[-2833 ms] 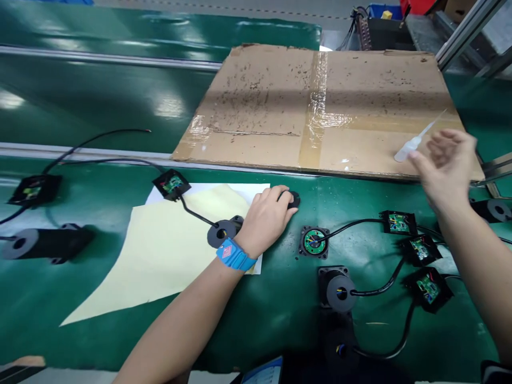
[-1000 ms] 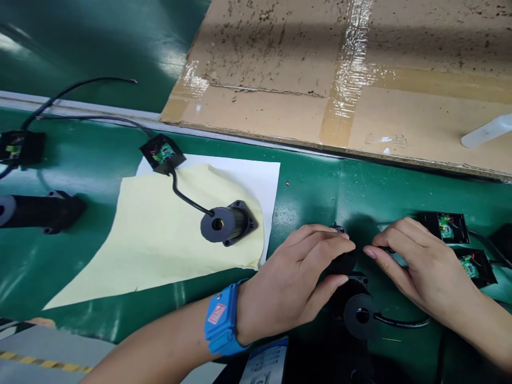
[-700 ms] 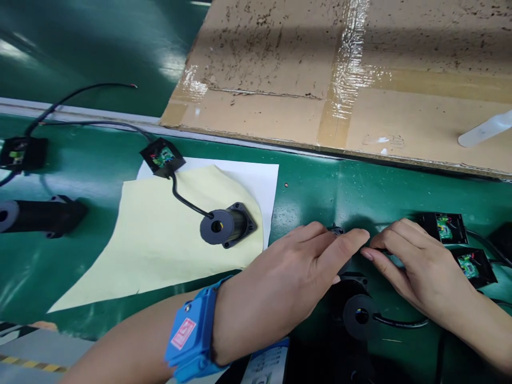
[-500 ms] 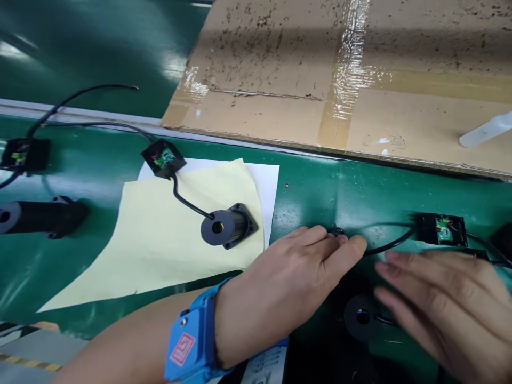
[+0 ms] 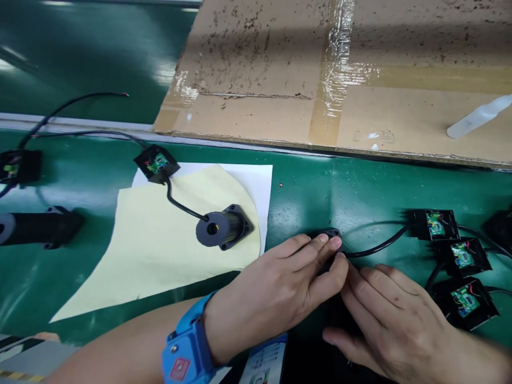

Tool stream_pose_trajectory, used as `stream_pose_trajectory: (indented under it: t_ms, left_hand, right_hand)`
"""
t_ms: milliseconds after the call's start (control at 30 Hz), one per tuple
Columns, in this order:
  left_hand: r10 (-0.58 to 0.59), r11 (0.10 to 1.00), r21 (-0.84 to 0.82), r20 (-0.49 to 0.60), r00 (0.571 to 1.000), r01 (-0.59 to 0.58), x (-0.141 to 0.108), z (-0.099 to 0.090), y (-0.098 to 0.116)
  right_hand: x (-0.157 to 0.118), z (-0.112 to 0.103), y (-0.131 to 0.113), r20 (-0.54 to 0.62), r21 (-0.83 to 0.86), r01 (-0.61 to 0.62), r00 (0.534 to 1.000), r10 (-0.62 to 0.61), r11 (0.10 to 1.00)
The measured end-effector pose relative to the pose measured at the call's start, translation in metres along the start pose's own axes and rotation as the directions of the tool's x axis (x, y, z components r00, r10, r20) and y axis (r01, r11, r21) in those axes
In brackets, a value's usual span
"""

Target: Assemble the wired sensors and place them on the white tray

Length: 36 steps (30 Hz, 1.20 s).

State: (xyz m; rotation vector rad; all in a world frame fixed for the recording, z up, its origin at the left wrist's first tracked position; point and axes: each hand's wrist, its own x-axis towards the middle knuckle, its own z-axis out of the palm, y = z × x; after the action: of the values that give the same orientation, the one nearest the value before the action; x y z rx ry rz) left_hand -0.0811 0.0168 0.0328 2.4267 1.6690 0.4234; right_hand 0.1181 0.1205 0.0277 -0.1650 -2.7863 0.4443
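My left hand (image 5: 286,277), with a blue wrist strap (image 5: 188,346), is closed over a black flanged cylinder (image 5: 331,233); just its flange corner shows past my fingertips. A black cable (image 5: 378,249) runs from there to an open black box with a green circuit board (image 5: 436,224). My right hand (image 5: 396,314) is curled close beside, its fingertips at my left thumb and its own thumb lower down. Whatever lies under its fingers is hidden. Two more boxes with circuit boards (image 5: 464,255) (image 5: 466,300) lie right of it.
Another flanged cylinder (image 5: 218,228) lies on yellow paper (image 5: 160,240), wired to a box (image 5: 157,162). Farther left are one more cylinder (image 5: 36,229) and box (image 5: 22,166). A taped cardboard sheet (image 5: 256,114) spans the back, with a translucent bottle (image 5: 476,118) on it.
My right hand has moved left and down to meet my left hand, covering the cylinder end seen there before. The two lower circuit boxes are now uncovered. My left hand keeps its hold.
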Motion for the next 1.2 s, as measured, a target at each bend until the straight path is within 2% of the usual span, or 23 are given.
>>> stream_pose_trajectory:
  t_ms: [67,167,233,300,367,467,633,733,800,867,933,1000,1033,1100,1200]
  left_hand:
    - [-0.093,0.980,-0.183,-0.060,0.994,0.080,-0.004,0.008,-0.004]
    - [-0.315,0.836,-0.502,-0.111,0.943,0.220,-0.004,0.024,-0.010]
    - [-0.423,0.714,-0.637,-0.064,0.904,0.289,0.003,0.032,-0.014]
    - [-0.455,0.624,-0.708,0.013,0.890,0.330,0.012,0.037,-0.016]
    - [-0.441,0.607,-0.715,0.061,0.895,0.348,0.020,0.039,-0.018]
    - [-0.449,0.647,-0.661,0.073,0.891,0.380,0.025,0.039,-0.020]
    - [-0.477,0.630,-0.678,0.046,0.878,0.378,0.012,0.045,-0.020]
    - [-0.509,0.617,-0.713,-0.040,0.860,0.332,0.000,0.051,-0.015]
    - [-0.543,0.622,-0.726,-0.128,0.830,0.294,-0.006,0.054,-0.010]
    - [-0.579,0.585,-0.758,-0.142,0.803,0.288,-0.007,0.055,-0.004]
    - [-0.607,0.491,-0.817,-0.072,0.792,0.302,-0.006,0.055,0.001]
    - [-0.592,0.412,-0.858,0.005,0.806,0.307,-0.003,0.054,0.002]
    - [-0.575,0.408,-0.859,0.021,0.818,0.309,-0.003,0.053,0.001]
    - [-0.546,0.469,-0.822,0.016,0.837,0.322,-0.003,0.052,-0.001]
    - [-0.525,0.608,-0.723,-0.057,0.849,0.328,-0.006,0.049,-0.005]
  right_hand:
    - [-0.003,0.003,-0.002,0.009,-0.028,0.026,1.000,-0.026,0.999]
    - [-0.006,0.006,-0.002,0.015,-0.025,0.036,0.999,-0.036,0.999]
    - [-0.007,0.006,-0.001,0.015,-0.018,0.029,0.999,-0.029,0.999]
    - [-0.006,0.005,0.000,0.014,-0.018,0.025,1.000,-0.024,1.000]
    - [-0.005,0.004,-0.001,0.015,-0.024,0.022,1.000,-0.022,0.999]
    - [-0.003,0.003,-0.001,0.014,-0.034,0.029,0.999,-0.028,0.999]
    - [-0.004,0.006,-0.002,0.009,-0.047,0.035,0.999,-0.035,0.998]
    - [-0.004,0.008,-0.001,0.010,-0.046,0.039,0.999,-0.038,0.998]
    - [-0.004,0.008,-0.001,0.012,-0.045,0.048,0.999,-0.047,0.998]
    - [-0.003,0.008,0.000,0.017,-0.036,0.049,0.999,-0.048,0.998]
    - [-0.002,0.008,0.000,0.021,-0.032,0.045,0.999,-0.044,0.998]
    - [-0.001,0.007,0.000,0.026,-0.034,0.047,0.999,-0.046,0.998]
    - [-0.001,0.007,0.000,0.026,-0.038,0.047,0.999,-0.046,0.998]
    - [-0.002,0.007,0.000,0.022,-0.045,0.053,0.998,-0.052,0.998]
    - [-0.003,0.006,-0.002,0.017,-0.063,0.059,0.998,-0.058,0.996]
